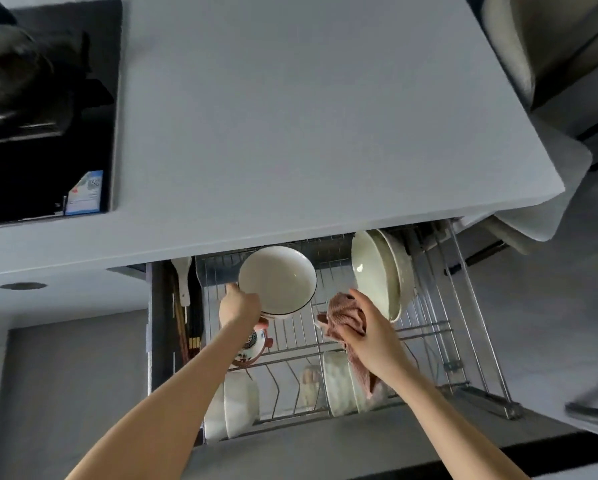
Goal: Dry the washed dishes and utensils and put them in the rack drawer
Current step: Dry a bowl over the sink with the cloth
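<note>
Left hand (pixel 238 306) grips white bowl (pixel 278 278), right hand (pixel 373 336) cloth (pixel 344 315); patterned bowl (pixel 252 344) seemingly beneath.

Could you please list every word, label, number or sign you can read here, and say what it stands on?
Nothing here is legible.
The blue-and-white sticker on the black cooktop: printed, but too blurred to read.
The round mark on the patterned bowl in the rack drawer: too small to read.
The white bowl and the pink cloth: no writing shows.
</note>
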Available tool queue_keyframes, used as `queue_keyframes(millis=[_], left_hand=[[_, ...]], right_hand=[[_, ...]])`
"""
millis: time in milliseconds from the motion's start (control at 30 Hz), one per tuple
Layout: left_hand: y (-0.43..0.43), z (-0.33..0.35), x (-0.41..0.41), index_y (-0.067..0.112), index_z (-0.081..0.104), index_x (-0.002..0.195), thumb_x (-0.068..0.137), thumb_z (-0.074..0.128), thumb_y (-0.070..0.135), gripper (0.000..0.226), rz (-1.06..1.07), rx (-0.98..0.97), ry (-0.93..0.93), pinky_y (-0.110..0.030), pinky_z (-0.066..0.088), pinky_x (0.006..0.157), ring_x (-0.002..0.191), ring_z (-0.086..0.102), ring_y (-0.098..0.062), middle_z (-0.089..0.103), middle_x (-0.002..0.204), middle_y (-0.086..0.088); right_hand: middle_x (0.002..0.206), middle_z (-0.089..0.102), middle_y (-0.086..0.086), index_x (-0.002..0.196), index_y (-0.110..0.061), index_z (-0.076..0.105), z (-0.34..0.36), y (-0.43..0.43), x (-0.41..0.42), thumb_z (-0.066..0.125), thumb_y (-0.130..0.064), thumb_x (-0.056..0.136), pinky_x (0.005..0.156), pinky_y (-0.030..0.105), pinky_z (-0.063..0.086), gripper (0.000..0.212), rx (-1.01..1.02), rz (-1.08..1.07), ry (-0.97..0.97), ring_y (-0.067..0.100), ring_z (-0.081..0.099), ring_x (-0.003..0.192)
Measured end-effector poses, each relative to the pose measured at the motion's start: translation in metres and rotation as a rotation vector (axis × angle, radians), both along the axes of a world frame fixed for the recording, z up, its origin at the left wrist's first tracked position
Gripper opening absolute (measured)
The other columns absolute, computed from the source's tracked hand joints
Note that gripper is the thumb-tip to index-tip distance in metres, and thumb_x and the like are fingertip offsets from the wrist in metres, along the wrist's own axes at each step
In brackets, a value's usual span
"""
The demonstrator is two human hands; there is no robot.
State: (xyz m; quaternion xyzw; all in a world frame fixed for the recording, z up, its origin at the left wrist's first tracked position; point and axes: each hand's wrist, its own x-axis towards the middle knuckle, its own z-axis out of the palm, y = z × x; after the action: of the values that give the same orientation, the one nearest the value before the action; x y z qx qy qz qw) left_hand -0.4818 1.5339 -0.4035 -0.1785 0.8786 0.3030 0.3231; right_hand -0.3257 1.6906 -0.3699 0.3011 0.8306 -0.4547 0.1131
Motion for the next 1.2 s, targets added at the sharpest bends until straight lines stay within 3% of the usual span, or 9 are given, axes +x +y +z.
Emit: queue_keyframes(millis=[67,200,367,600,700,833,933,1000,1200], left_hand=[[0.000,-0.010,-0.006,0.005,0.042,0.125,0.085,0.043,0.000,0.041,0.017,-0.016,0.002,-0.027,0.052,0.054,0.071,0.058,-0.027,0.060,0.104,-0.014],[-0.002,-0.027,-0.012,0.005,0.040,0.124,0.082,0.044,-0.001,0.043,0.008,-0.027,-0.007,-0.045,0.057,0.074,0.088,0.064,-0.037,0.062,0.105,-0.017],[-0.003,-0.045,-0.016,-0.001,0.038,0.120,0.083,0.047,-0.003,0.038,-0.018,-0.019,-0.011,-0.037,0.053,0.068,0.082,0.057,-0.030,0.055,0.096,-0.014],[-0.003,-0.062,-0.014,0.001,0.036,0.118,0.086,0.044,-0.002,0.034,-0.025,-0.014,-0.035,-0.046,0.059,0.065,0.078,0.067,-0.038,0.056,0.096,-0.018],[-0.005,-0.063,-0.015,-0.002,0.034,0.120,0.090,0.053,0.014,0.038,0.011,-0.006,-0.062,-0.047,0.058,0.070,0.082,0.067,-0.037,0.058,0.098,-0.020],[-0.015,-0.045,-0.012,0.004,0.033,0.117,0.088,0.060,0.036,0.051,0.078,0.043,-0.140,-0.043,0.059,0.063,0.063,0.066,-0.028,0.063,0.086,-0.017],[-0.036,-0.019,-0.004,0.001,0.039,0.120,0.090,0.054,0.044,0.054,0.008,0.003,-0.117,-0.038,0.058,0.065,0.071,0.065,-0.025,0.061,0.086,-0.014],[-0.057,0.006,0.005,0.002,0.048,0.117,0.091,0.053,0.044,0.050,0.084,0.131,-0.174,-0.040,0.060,0.069,0.079,0.068,-0.028,0.065,0.099,-0.018],[-0.165,0.107,0.050,0.005,0.058,0.118,0.084,0.052,0.050,0.057,0.410,0.883,-0.400,-0.043,0.054,0.086,0.100,0.064,-0.035,0.063,0.114,-0.024]], right_hand=[[0.139,0.049,-0.003,0.145,-0.025,0.029,-0.009,0.004,-0.002,0.062,-0.023,0.090,0.095,0.020,0.047,0.065,-0.008,0.022,-0.014,0.012,0.054,0.119],[0.138,0.049,-0.005,0.145,-0.027,0.030,-0.021,0.008,-0.004,0.063,-0.022,0.090,0.097,0.026,0.048,0.064,-0.009,0.043,-0.031,0.011,0.053,0.119],[0.138,0.049,-0.002,0.145,-0.025,0.029,-0.032,0.007,-0.011,0.061,-0.021,0.090,0.095,0.022,0.047,0.064,-0.022,0.049,-0.059,0.013,0.053,0.119],[0.140,0.046,-0.001,0.146,-0.026,0.027,-0.033,0.005,-0.025,0.060,-0.021,0.092,0.100,0.029,0.046,0.064,-0.033,0.063,-0.063,0.015,0.051,0.122],[0.140,0.046,0.000,0.146,-0.025,0.027,-0.030,0.003,-0.031,0.060,-0.020,0.092,0.100,0.029,0.045,0.063,-0.043,0.073,-0.057,0.015,0.051,0.123],[0.139,0.047,0.001,0.145,-0.023,0.029,-0.017,-0.005,-0.038,0.060,-0.018,0.092,0.098,0.026,0.045,0.061,-0.047,0.117,-0.048,0.015,0.051,0.122],[0.135,0.051,-0.001,0.140,-0.023,0.036,0.004,-0.019,-0.046,0.061,-0.017,0.091,0.093,0.020,0.045,0.056,-0.061,0.161,-0.015,0.014,0.052,0.120],[0.128,0.055,-0.004,0.136,-0.022,0.041,0.026,-0.033,-0.054,0.062,-0.016,0.090,0.090,0.016,0.046,0.051,-0.106,0.206,0.014,0.011,0.055,0.115],[0.118,0.054,-0.021,0.133,-0.030,0.043,0.102,-0.129,-0.081,0.060,-0.016,0.092,0.082,0.001,0.041,0.046,-0.298,0.478,0.132,-0.015,0.051,0.105]])
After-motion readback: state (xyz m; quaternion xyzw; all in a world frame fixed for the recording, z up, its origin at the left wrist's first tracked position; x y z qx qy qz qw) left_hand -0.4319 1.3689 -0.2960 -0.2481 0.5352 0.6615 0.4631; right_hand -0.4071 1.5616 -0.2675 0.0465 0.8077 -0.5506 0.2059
